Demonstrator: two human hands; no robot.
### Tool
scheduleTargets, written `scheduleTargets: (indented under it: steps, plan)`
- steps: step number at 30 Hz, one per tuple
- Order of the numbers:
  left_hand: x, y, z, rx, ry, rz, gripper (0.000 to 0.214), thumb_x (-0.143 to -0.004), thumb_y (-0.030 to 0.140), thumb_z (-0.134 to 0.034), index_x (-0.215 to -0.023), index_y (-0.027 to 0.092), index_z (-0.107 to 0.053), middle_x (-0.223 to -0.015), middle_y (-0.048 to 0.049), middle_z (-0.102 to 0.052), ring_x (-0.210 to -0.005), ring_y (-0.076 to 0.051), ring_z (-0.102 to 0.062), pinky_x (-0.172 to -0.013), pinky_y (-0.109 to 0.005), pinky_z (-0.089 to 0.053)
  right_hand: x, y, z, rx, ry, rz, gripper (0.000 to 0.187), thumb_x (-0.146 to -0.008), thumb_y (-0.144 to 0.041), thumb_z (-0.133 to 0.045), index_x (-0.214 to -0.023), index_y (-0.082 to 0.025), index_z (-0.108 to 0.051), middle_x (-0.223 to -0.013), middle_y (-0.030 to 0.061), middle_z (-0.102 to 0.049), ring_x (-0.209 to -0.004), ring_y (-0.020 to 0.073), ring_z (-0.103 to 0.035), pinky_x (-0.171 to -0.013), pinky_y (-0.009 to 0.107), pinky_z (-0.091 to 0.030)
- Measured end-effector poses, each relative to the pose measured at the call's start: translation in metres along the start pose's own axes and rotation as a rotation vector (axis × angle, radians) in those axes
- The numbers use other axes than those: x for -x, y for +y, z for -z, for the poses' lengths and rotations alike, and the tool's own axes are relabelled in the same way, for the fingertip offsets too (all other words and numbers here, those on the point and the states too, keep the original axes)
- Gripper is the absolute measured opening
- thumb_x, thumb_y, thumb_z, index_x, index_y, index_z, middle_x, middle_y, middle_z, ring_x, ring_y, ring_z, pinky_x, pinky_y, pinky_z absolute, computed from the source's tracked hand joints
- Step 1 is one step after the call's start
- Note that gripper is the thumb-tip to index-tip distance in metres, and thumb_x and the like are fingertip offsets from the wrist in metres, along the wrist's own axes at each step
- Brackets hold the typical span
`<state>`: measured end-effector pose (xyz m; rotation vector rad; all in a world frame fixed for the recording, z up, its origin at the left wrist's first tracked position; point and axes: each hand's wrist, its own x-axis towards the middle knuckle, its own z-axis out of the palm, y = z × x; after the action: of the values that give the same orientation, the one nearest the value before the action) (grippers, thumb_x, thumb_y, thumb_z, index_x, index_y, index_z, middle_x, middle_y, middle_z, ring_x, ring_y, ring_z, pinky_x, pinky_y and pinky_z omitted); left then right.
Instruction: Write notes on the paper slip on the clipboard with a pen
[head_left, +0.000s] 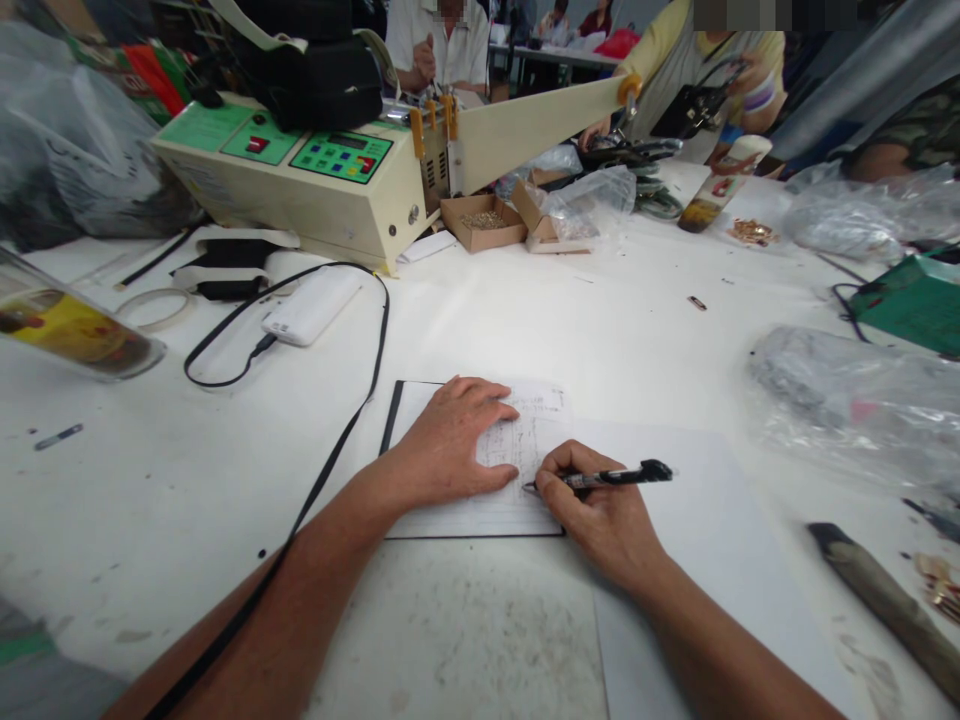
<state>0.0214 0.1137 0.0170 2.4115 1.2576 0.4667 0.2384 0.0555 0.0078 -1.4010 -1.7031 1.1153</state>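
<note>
A notebook (450, 522) with dark cover edges lies on the white table in front of me. On it rests a sheet of paper (544, 400) covered in handwriting too small to read. My left hand (457, 440) lies over the paper, fingers spread and holding nothing. In my right hand (600, 510) is a black-and-clear pen (619, 476), pinched between thumb and fingers. The pen's tip meets the paper just right of my left thumb. Under my right forearm a large blank white sheet (690, 480) is spread on the table.
A beige machine (292, 190) with a green control panel stands at the back left. Nearer are a white power bank (311, 305) with a black cable and a glass tumbler (82, 330). Plastic bags (862, 390) and a dark-ended tool (877, 590) lie right. People sit across the table.
</note>
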Motion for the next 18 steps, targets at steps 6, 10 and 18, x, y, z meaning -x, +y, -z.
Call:
scheduleTargets:
  steps: [6,10,18]
  plan:
    - [-0.0006,-0.0001,-0.0002,-0.008,-0.001,-0.005,0.055,-0.073,0.040,-0.085,-0.123,0.024,-0.068,-0.146,-0.0082,-0.059,-0.137,-0.033,-0.048,-0.123,-0.052,-0.032,-0.0006,0.0010,0.0004,-0.012,-0.002,-0.003,0.016,-0.092,-0.026,-0.061,-0.077,-0.021,-0.062,-0.065,-0.0035,-0.054,-0.059,0.0132,-0.046,-0.055,0.027,-0.035]
    - [-0.0003,0.0000,0.0003,-0.004,-0.007,0.002,0.056,-0.073,0.041,-0.085,-0.123,0.023,-0.068,-0.146,-0.0085,-0.058,-0.138,-0.033,-0.047,-0.123,-0.052,-0.032,-0.0005,0.0008,0.0003,-0.006,-0.006,0.001,0.016,-0.092,-0.026,-0.060,-0.077,-0.021,-0.062,-0.065,-0.0033,-0.054,-0.059,0.0133,-0.046,-0.055,0.027,-0.036]
    - [-0.0001,-0.0010,-0.0014,-0.004,-0.004,0.003,0.055,-0.073,0.042,-0.084,-0.123,0.024,-0.068,-0.147,-0.0079,-0.058,-0.138,-0.034,-0.047,-0.124,-0.054,-0.030,-0.0008,0.0006,-0.0002,0.008,0.007,0.001,0.017,-0.092,-0.027,-0.061,-0.076,-0.021,-0.062,-0.065,-0.0029,-0.055,-0.058,0.0136,-0.046,-0.055,0.027,-0.036]
